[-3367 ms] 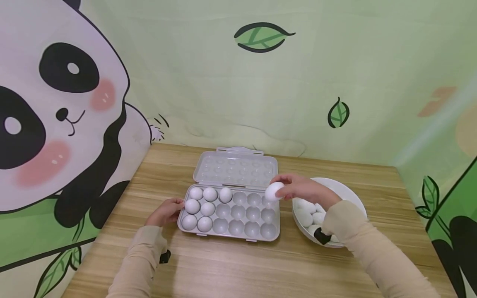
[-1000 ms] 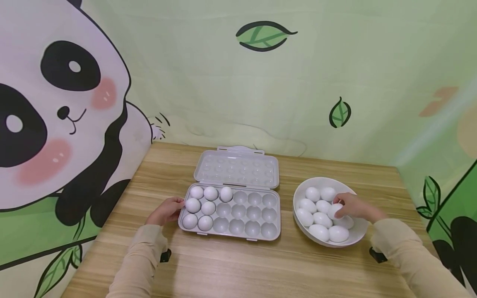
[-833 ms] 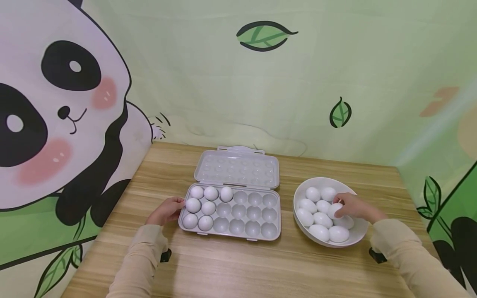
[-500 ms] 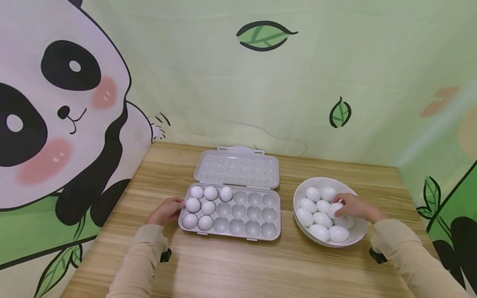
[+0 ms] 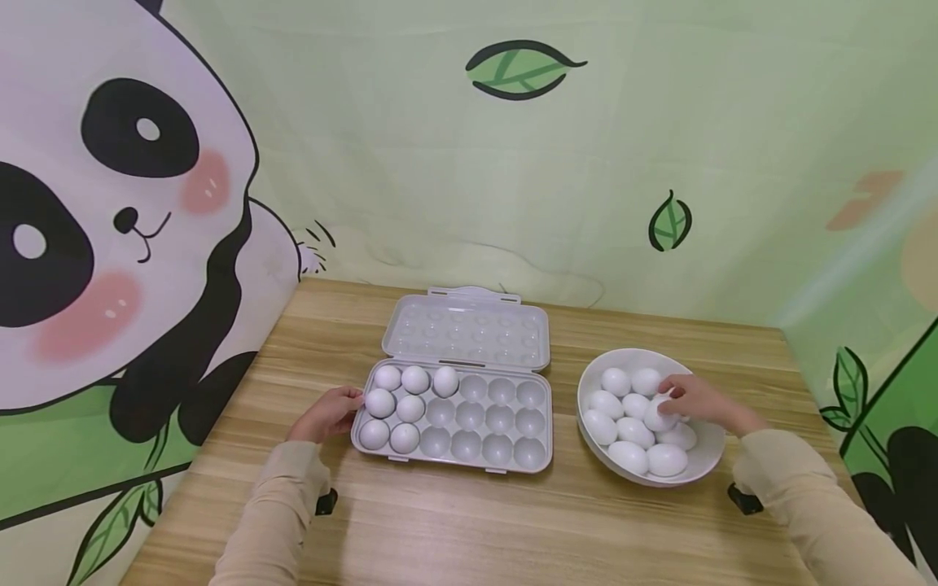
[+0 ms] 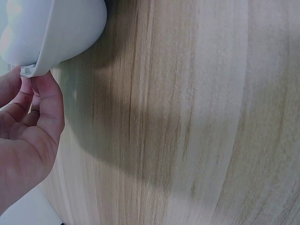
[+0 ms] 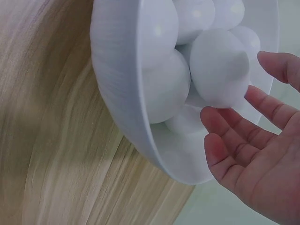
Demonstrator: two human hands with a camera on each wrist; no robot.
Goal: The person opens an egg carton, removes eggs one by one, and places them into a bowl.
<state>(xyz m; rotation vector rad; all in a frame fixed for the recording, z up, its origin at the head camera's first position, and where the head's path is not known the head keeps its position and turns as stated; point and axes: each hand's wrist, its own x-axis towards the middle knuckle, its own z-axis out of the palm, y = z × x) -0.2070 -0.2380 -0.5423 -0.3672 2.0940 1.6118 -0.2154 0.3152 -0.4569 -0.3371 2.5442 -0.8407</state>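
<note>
Woodgrain table [image 5: 454, 529], panda backdrop [image 5: 366, 122] behind; left hand [image 5: 330, 415] pinches the egg tray [image 5: 466, 444], right hand [image 5: 699, 400] over the bowl [image 5: 709, 457], fingers parted by an egg [image 7: 218, 70], contact unclear.

Directly on a light-brown wood-grain table [image 5: 440, 529] lies an open, rectangular grey plastic egg tray [image 5: 467, 417]. Near it stands a round white bowl [image 5: 707, 450].

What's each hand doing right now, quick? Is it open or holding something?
Left hand: closed, pinching the edge of the egg tray.
Right hand: open, fingers near a white egg in the white bowl.
</note>
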